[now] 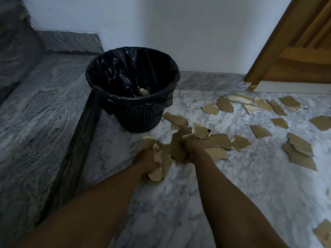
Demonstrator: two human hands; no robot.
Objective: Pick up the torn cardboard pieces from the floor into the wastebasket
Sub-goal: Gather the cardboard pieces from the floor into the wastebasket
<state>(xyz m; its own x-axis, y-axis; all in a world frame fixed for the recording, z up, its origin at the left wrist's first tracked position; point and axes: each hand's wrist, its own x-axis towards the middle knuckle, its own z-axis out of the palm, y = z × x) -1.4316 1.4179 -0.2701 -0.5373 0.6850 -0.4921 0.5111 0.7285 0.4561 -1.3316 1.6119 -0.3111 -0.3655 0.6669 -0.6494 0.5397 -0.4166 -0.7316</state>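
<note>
A black mesh wastebasket (143, 120) lined with a black bag stands on the marble floor, with a few cardboard scraps (142, 93) at its bottom. Just in front of it, my left hand (146, 161) grips a bunch of torn cardboard pieces (157, 169). My right hand (192, 144) grips another bunch of cardboard (179, 145) beside it. Both hands are low, close to the floor. Several more torn brown pieces (220, 140) lie scattered to the right of the basket, out to the far pieces (299, 149).
A grey stone step (44, 113) rises along the left, right beside the basket. A white wall runs behind. A wooden door (295, 56) stands at the upper right. One more cardboard piece (324, 233) lies at the lower right edge.
</note>
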